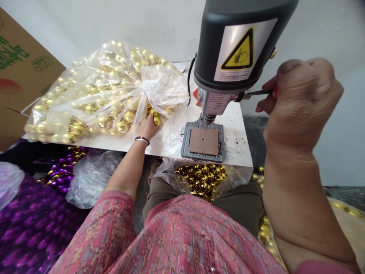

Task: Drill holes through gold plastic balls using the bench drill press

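Observation:
My left hand [149, 126] reaches into the opening of a clear plastic bag [94, 91] full of shiny gold balls. Its fingers are partly hidden at a gold ball [156, 120], and whether they grip it is unclear. My right hand [299, 95] is closed on the red-tipped lever [259, 92] at the right side of a drill press [239, 42]. Below the drill bit, a brown square plate [203, 141] with a small hole lies on the grey metal base [186, 148]. The bit is above the plate, apart from it.
The white table [238, 131] carries dark shavings around the base. An open bag of gold pieces [199, 179] hangs at its front edge between my legs. Purple balls [37, 224] lie lower left, a cardboard box [25, 76] upper left. More gold balls [265, 224] are lower right.

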The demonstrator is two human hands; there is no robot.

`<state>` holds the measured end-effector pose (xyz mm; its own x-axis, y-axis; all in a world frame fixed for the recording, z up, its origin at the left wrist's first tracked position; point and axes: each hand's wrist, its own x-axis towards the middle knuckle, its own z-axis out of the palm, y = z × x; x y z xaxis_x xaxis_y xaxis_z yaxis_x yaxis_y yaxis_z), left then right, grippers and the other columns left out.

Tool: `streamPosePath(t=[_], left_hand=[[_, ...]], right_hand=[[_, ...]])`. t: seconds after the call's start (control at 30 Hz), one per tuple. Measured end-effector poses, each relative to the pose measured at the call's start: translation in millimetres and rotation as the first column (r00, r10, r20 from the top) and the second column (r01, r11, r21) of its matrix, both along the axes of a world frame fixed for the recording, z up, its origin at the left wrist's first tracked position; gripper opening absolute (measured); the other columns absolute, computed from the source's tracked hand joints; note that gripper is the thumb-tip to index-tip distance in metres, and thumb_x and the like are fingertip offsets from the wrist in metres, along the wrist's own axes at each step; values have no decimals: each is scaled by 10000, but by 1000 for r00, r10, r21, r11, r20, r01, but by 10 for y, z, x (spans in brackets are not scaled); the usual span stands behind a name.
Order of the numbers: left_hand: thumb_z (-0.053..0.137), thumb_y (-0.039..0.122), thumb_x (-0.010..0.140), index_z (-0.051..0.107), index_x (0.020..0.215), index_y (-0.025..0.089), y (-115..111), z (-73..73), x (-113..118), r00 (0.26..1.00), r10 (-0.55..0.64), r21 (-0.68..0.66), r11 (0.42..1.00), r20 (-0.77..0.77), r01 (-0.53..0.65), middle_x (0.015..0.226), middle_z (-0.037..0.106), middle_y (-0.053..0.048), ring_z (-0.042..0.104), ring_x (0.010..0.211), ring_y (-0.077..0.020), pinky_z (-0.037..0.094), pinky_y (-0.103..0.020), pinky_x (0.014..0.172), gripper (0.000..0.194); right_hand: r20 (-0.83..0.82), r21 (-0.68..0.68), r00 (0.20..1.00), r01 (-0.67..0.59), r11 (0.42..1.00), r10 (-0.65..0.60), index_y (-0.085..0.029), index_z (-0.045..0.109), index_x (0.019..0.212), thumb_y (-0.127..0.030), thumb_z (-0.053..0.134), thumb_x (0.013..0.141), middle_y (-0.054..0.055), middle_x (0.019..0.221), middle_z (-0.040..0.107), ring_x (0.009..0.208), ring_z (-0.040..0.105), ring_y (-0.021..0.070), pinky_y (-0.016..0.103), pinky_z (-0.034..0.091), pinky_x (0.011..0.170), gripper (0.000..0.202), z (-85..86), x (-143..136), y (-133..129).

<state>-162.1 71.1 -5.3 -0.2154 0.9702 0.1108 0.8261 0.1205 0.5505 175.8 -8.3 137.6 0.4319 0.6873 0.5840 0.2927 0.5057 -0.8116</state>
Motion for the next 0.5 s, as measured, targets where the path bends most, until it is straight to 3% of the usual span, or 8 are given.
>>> streamPosePath(t=[0.07, 0.17, 0.27, 0.37, 0.43, 0.5], left_hand=[[856, 150, 753, 627, 997, 226, -71, 47, 64, 998, 58, -7, 998, 26, -57, 951, 702, -82, 692, 1098, -328, 530, -420, 976, 343], [820, 211, 748, 663, 1084, 216, -265, 159, 185, 938, -75, 58, 997, 338, 59, 995, 748, -65, 712, 1004, -247, 555, -349, 888, 370], [794, 340, 761, 672, 1232, 221, -539, 234, 339, 675, -233, 108, 969, 700, 222, 1073, 774, -56, 711, 906, -182, 568, -291, 777, 502], [810, 432, 749, 679, 1250, 216, -754, 218, 527, 418, -214, 64, 936, 883, 345, 1036, 784, -64, 719, 808, -165, 571, -278, 703, 561], [833, 450, 747, 684, 1219, 202, -813, 166, 655, 308, -150, 14, 915, 939, 403, 1002, 792, -71, 738, 786, -166, 576, -272, 691, 554], [852, 433, 751, 691, 1192, 185, -814, 108, 773, 262, -93, -32, 899, 961, 438, 989, 801, -78, 753, 789, -167, 570, -257, 683, 531]], right_hand=[[16, -1, 1000, 3, 1000, -3, -154, 490, 718, -342, 560, 991, -93, 662, 504, 638, 467, -12, 266, 322, 695, 339, -24, 7, 7], [56, -7, 998, 1, 1000, -1, -172, 466, 718, -300, 538, 996, -71, 662, 497, 619, 435, 17, 263, 340, 681, 314, -35, 42, 29], [148, -30, 988, 52, 998, -47, -182, 461, 686, -284, 543, 1003, -47, 650, 500, 614, 420, 44, 273, 310, 660, 343, 53, 82, 78], [185, -93, 979, 105, 990, -87, -190, 476, 646, -235, 570, 999, -27, 624, 493, 625, 413, 62, 287, 276, 643, 367, 237, 93, 173], [151, -141, 985, 101, 985, -79, -182, 485, 629, -188, 567, 992, -29, 609, 477, 627, 403, 53, 280, 279, 645, 373, 368, 81, 253], [119, -166, 991, 74, 983, -54, -163, 495, 624, -161, 550, 991, -41, 596, 464, 616, 391, 32, 260, 287, 649, 371, 476, 63, 336]])
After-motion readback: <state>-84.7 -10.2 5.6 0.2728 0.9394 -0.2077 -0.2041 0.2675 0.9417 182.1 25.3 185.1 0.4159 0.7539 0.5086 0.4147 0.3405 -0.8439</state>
